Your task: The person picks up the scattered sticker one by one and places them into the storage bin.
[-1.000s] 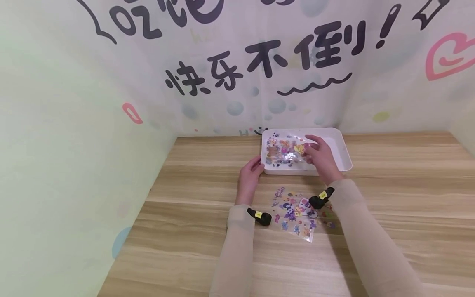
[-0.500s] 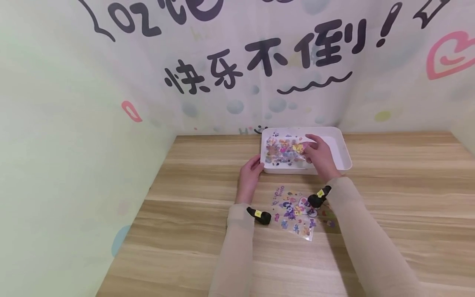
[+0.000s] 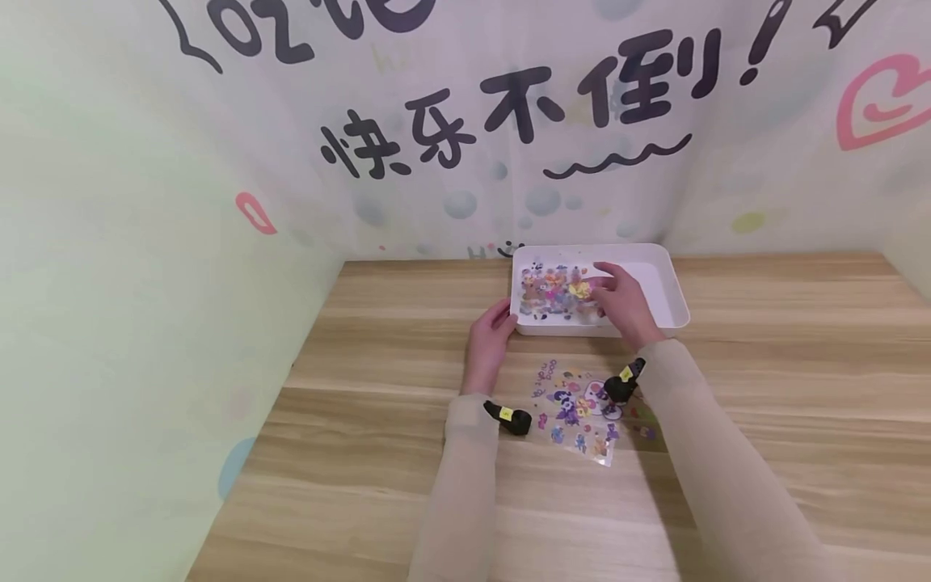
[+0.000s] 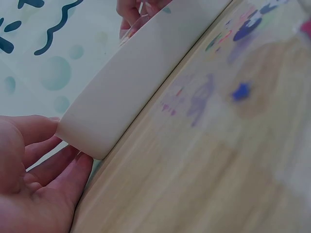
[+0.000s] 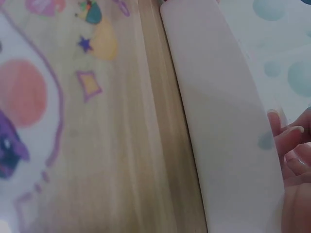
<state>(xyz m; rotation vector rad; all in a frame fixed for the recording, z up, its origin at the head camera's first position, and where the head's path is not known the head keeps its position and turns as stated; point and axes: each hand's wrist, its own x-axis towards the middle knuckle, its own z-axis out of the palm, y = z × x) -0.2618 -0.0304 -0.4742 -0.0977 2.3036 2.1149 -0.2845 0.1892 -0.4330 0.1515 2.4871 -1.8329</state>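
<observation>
At the back of the table, a white tray (image 3: 663, 293) holds clear plastic sheets printed with colourful stickers (image 3: 545, 297). My left hand (image 3: 486, 349) grips the tray's near left corner; in the left wrist view its fingers bear on the tray wall (image 4: 112, 104). Inside the tray, my right hand (image 3: 624, 307) pinches a clear sticker sheet near its yellow figure (image 3: 579, 289). In the right wrist view the wall (image 5: 214, 97) hides part of that hand (image 5: 296, 160). How many sheets lie stacked there, I cannot tell.
A clear sheet with purple cartoon stickers (image 3: 567, 408) lies on the wooden table (image 3: 378, 420) in front of the tray, between the forearms. More stickers (image 3: 643, 430) show partly under the right sleeve. Behind the tray stands a printed wall covering (image 3: 436, 210).
My right hand has shifted slightly left within the tray, still pinching the sheet, and the bright glare on the plastic has faded. The left hand stays at the tray corner.
</observation>
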